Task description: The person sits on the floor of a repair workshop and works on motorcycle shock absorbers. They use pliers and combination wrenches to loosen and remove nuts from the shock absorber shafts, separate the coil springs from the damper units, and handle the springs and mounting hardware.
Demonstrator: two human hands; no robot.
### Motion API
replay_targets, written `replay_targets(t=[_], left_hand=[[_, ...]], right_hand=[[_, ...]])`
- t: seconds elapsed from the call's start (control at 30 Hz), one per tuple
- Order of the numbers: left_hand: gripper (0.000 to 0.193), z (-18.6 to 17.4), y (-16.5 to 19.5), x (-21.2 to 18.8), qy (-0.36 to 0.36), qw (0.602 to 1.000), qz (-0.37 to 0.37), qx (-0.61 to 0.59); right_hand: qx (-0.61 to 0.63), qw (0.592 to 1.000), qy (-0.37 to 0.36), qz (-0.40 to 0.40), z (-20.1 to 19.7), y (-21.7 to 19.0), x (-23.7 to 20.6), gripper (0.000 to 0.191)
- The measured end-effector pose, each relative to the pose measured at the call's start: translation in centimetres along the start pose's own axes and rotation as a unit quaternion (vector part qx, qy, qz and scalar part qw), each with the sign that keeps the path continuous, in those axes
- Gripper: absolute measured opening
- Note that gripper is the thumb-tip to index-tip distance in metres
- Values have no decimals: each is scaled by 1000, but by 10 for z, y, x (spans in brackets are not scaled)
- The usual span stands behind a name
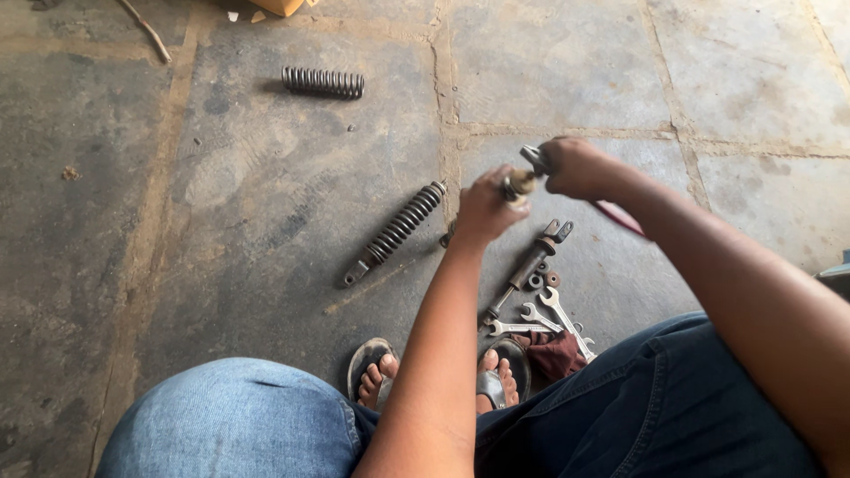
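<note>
My left hand (pixel 485 211) is closed around a small brass-coloured metal part (pixel 518 187), held up above the floor. My right hand (pixel 575 166) grips a metal tool (pixel 533 159) whose head meets that part; a red handle (pixel 620 218) shows below my right forearm. Both hands hover over a shock absorber with a black coil spring (pixel 398 230) lying on the concrete floor, and over a bare damper rod (pixel 529 265) lying beside it.
Several open-end spanners (pixel 542 320), small washers (pixel 542 280) and a dark red rag (pixel 553 352) lie by my sandalled feet (pixel 376 376). A loose black coil spring (pixel 323 82) lies farther off. A stick (pixel 146 28) and a wooden piece (pixel 279 7) sit at the top edge.
</note>
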State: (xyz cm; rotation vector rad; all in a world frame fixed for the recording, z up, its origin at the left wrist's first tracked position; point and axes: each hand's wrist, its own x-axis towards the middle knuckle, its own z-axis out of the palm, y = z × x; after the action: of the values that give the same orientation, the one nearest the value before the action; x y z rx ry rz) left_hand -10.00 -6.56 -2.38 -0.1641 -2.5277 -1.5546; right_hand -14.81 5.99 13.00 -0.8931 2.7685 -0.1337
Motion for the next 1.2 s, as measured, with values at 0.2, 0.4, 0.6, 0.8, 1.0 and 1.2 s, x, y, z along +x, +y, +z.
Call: replay_targets(t=[0.2, 0.4, 0.6, 0.8, 1.0, 1.2], left_hand=[[47, -19, -8, 2, 73, 994, -69, -32], [52, -39, -10, -5, 117, 987, -42, -101], [50, -38, -7, -7, 82, 992, -43, -86], [49, -22, 3, -5, 55, 998, -6, 3], [55, -18, 5, -3, 83, 996, -7, -7], [45, -18, 9, -7, 73, 997, 5, -35]], right_hand=[[87, 969, -65, 220, -10, 3, -1, 49], [171, 955, -13, 241, -7, -30, 5, 54], [231, 949, 11, 214, 2, -38, 10, 42], [126, 964, -15, 235, 13, -33, 9, 48], [86, 991, 105, 10, 6, -23, 2, 51], [55, 962, -10, 267, 3, -26, 4, 54]])
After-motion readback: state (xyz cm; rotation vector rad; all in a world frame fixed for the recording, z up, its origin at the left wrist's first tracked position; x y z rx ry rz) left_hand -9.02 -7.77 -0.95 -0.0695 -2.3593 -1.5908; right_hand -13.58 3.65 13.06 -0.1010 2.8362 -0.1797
